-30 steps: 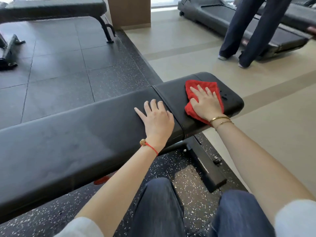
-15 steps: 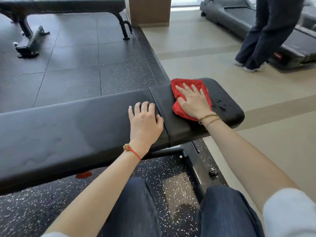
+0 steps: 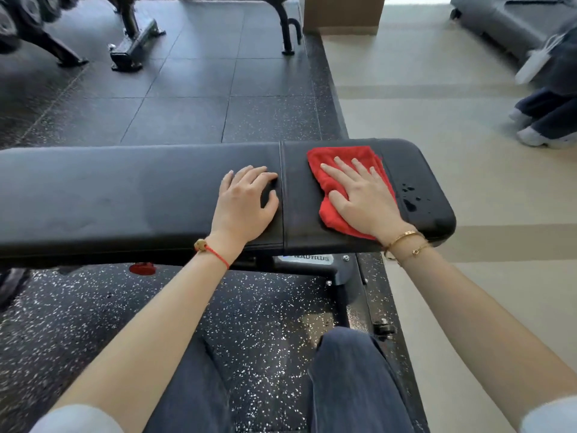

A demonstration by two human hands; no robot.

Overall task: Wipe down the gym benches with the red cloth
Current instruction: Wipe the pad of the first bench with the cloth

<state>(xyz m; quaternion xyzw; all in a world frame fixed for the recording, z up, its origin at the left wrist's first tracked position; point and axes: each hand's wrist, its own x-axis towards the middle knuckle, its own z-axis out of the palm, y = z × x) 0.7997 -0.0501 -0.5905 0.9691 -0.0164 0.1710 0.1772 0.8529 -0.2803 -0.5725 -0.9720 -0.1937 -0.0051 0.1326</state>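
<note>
A black padded gym bench (image 3: 125, 195) runs across the view in front of me. The red cloth (image 3: 331, 170) lies on its right-hand seat pad. My right hand (image 3: 362, 198) presses flat on the cloth, fingers spread. My left hand (image 3: 246, 204) rests palm down on the long pad, just left of the seam between the pads, holding nothing. A few wet drops (image 3: 409, 195) sit on the pad to the right of the cloth.
Another bench's legs (image 3: 134, 42) stand on the dark rubber floor beyond. A treadmill (image 3: 505, 20) and a person's legs and shoes (image 3: 543, 120) are at the far right on the beige floor. My knees (image 3: 352, 379) are below the bench.
My view has swung so the bench now lies level across the frame. The right hand and cloth slid a little along the seat pad; the left hand stayed by the seam.
</note>
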